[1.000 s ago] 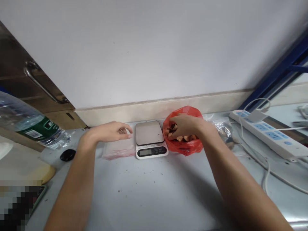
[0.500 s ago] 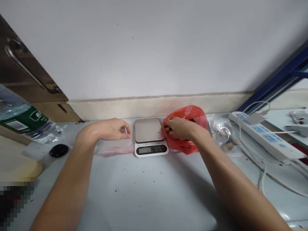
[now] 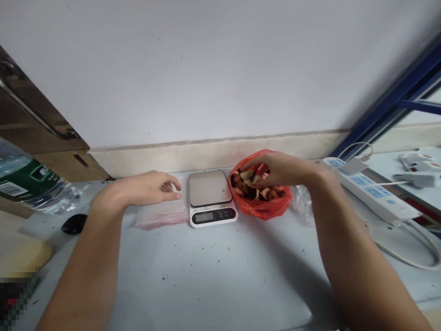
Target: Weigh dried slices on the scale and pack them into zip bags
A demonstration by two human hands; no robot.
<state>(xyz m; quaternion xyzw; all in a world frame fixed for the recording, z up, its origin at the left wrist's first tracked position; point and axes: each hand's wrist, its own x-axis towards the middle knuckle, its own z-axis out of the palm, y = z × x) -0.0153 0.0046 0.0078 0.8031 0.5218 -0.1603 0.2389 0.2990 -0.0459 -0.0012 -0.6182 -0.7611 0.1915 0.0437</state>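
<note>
My left hand (image 3: 151,188) hovers over or rests on a stack of clear plastic bags (image 3: 161,218) with pinkish edges; I cannot tell whether it touches them. Its fingers are loosely curved, with a gap between thumb and forefinger and nothing between them. To its right stands a white kitchen scale (image 3: 211,191), its plate bare apart from small dark specks. My right hand (image 3: 272,168) reaches into the mouth of a red plastic bag (image 3: 263,211) beside the scale, fingers apart among dried brown and pale slices (image 3: 246,181). Some fingertips are hidden.
A white power strip (image 3: 372,188) with cables lies at the right, near a crumpled clear bag (image 3: 303,202). On the left are a large water bottle (image 3: 34,179) and a black oval object (image 3: 75,224). A wall (image 3: 213,69) closes off the back; crumbs dot the table (image 3: 206,285).
My right hand has shifted from the bag's near left rim to over its mouth, and the slices inside now show. My left hand keeps much the same pose. The view has swung slightly.
</note>
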